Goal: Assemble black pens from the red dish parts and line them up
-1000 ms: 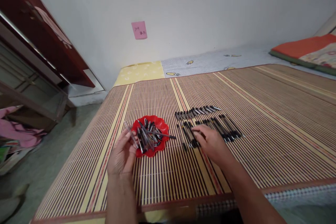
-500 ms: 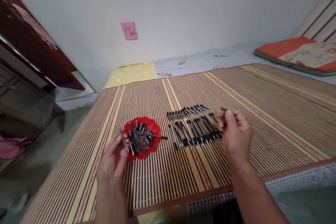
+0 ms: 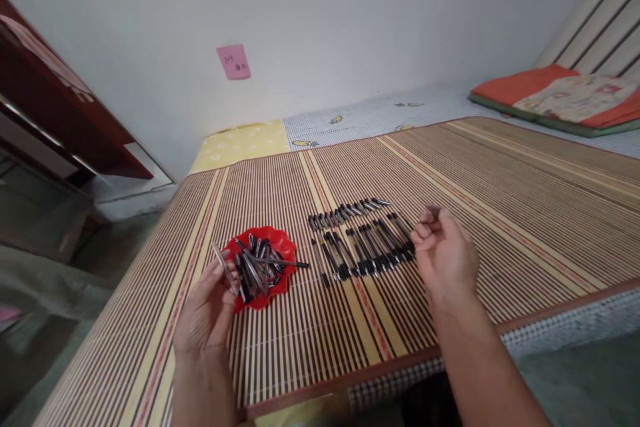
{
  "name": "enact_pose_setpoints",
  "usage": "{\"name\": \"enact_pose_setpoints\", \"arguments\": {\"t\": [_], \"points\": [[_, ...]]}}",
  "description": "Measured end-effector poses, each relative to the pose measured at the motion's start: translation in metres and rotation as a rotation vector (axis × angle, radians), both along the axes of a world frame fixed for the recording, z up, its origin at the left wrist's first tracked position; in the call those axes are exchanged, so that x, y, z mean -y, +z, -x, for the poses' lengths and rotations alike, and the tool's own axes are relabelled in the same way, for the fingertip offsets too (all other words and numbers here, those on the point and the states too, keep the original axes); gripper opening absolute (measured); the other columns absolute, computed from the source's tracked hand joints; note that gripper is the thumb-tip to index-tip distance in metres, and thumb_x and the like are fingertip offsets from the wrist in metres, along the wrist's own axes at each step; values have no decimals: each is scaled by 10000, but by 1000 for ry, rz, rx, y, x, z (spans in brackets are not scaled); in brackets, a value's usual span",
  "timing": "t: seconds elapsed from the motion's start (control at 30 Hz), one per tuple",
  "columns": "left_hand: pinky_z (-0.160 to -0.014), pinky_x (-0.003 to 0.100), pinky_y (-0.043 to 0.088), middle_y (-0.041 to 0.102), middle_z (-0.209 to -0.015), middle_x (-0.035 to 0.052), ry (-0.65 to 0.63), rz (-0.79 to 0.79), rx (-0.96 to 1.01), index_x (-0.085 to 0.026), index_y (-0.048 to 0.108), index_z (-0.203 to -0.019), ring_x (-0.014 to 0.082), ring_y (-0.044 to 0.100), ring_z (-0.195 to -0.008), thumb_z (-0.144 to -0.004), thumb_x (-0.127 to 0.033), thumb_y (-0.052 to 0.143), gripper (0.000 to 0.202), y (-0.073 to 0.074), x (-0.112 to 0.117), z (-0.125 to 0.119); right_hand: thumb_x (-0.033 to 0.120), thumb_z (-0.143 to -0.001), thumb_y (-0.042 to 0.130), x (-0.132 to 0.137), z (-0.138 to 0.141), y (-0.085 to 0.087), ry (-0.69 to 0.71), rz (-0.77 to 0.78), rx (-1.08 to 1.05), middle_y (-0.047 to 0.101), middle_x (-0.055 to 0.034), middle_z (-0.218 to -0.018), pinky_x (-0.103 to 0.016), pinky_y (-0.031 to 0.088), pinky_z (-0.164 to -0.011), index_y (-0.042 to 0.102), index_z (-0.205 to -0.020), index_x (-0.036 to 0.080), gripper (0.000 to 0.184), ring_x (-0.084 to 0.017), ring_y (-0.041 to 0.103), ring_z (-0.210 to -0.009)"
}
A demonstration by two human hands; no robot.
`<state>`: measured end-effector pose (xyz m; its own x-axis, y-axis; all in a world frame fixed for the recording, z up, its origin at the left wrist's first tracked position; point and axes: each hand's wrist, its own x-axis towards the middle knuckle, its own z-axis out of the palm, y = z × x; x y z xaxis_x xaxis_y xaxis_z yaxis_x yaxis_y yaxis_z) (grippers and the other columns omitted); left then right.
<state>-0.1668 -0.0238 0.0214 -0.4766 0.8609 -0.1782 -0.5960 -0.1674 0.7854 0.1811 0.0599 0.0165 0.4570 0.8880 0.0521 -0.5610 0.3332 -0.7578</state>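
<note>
My left hand (image 3: 205,307) is beside a red scalloped dish (image 3: 286,247), its fingers closed on a clear pen barrel (image 3: 224,267) that stands tilted. In the dish lie several pen parts (image 3: 257,267), dark and clear, and one long dark pen (image 3: 283,262) sticks out over the right rim. My right hand (image 3: 447,257) is raised at the right end of the pen rows, with thumb and fingers pinched. Something small and greyish shows at its fingertips; its kind is unclear. Below the short caps (image 3: 345,213) in the back row lies a row of long black-ended pens (image 3: 370,250).
A striped bamboo mat (image 3: 280,353) covers the bed surface under everything. Folded orange and floral bedding (image 3: 565,97) lies at the back right. The wall behind carries a pink paper note (image 3: 233,62). At the far left stands a dark red door or cabinet (image 3: 65,100).
The whole view has shifted slightly, moving the scene left. My right hand has turned a little at the wrist, and the piece at its fingertips shows less. The left hand keeps its pen barrel.
</note>
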Motion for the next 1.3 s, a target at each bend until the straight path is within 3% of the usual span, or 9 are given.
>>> {"name": "enact_pose_setpoints", "arguments": {"t": [0.2, 0.3, 0.5, 0.6, 0.8, 0.93, 1.03, 1.17, 1.3], "points": [[-616, 193, 593, 703, -831, 74, 1, 2, -17, -98, 717, -981, 126, 663, -678, -773, -23, 681, 223, 0, 0, 0, 338, -825, 689, -1, -2, -1, -3, -4, 32, 548, 23, -737, -191, 373, -472, 647, -850, 181, 164, -67, 444, -542], [-613, 190, 591, 701, -830, 69, 1, 0, -13, -102, 717, -1001, 120, 660, -674, -775, -15, 676, 246, 0, -1, 0, 341, -804, 702, -1, 2, -2, 46, 22, 152, 572, 19, -737, -200, 374, -477, 654, -836, 185, 166, -73, 464, -541], [-615, 183, 587, 699, -821, 74, 8, -20, -14, -88, 718, -1018, 122, 663, -671, -768, -19, 693, 260, -2, 0, 1, 347, -854, 644, 2, 18, -12, 295, 96, 915, 627, 4, -689, -252, 411, -535, 729, -969, 185, 216, -136, 528, -586], [-615, 187, 590, 697, -821, 77, 12, -22, -20, -81, 717, -1018, 126, 664, -671, -763, -29, 701, 261, -3, 0, 2, 338, -884, 588, 3, 22, -17, 338, 65, 1128, 590, 16, -629, -272, 420, -559, 731, -978, 185, 230, -156, 538, -587], [-610, 180, 587, 701, -817, 80, 5, -30, -9, -83, 719, -1028, 122, 663, -667, -759, -27, 700, 275, -3, 0, 2, 271, -895, 538, 2, 21, -21, 431, 1, 1272, 735, -64, -902, -341, 505, -739, 728, -1009, 193, 235, -215, 661, -812], [-602, 177, 583, 698, -809, 72, 9, -34, -10, -91, 719, -1030, 116, 657, -662, -765, -33, 696, 272, -2, 1, 3, 246, -912, 503, 4, 21, -16, 413, -13, 1317, 745, -84, -979, -366, 508, -822, 728, -1023, 193, 256, -233, 678, -915], [-614, 180, 588, 696, -819, 65, 9, -29, -14, -97, 719, -1011, 113, 652, -674, -769, -39, 696, 251, -2, 1, 2, 228, -920, 495, 7, 24, -12, 494, 8, 1371, 731, -93, -1053, -358, 501, -860, 727, -1044, 195, 265, -230, 668, -986], [-602, 187, 591, 696, -816, 63, 20, -16, -17, -105, 721, -989, 119, 648, -677, -762, -41, 702, 237, -1, 0, 1, 177, -896, 522, 12, 28, -11, 665, 31, 1504, 699, -92, -1071, -332, 494, -821, 730, -1099, 210, 292, -214, 654, -955], [-600, 183, 587, 696, -813, 66, 22, -22, -1, -97, 723, -999, 117, 648, -674, -764, -32, 693, 246, -1, 0, 1, 111, -819, 578, 15, 31, -14, 743, 52, 1620, 677, -83, -1017, -292, 470, -730, 692, -1219, 219, 430, -185, 637, -830]]}}
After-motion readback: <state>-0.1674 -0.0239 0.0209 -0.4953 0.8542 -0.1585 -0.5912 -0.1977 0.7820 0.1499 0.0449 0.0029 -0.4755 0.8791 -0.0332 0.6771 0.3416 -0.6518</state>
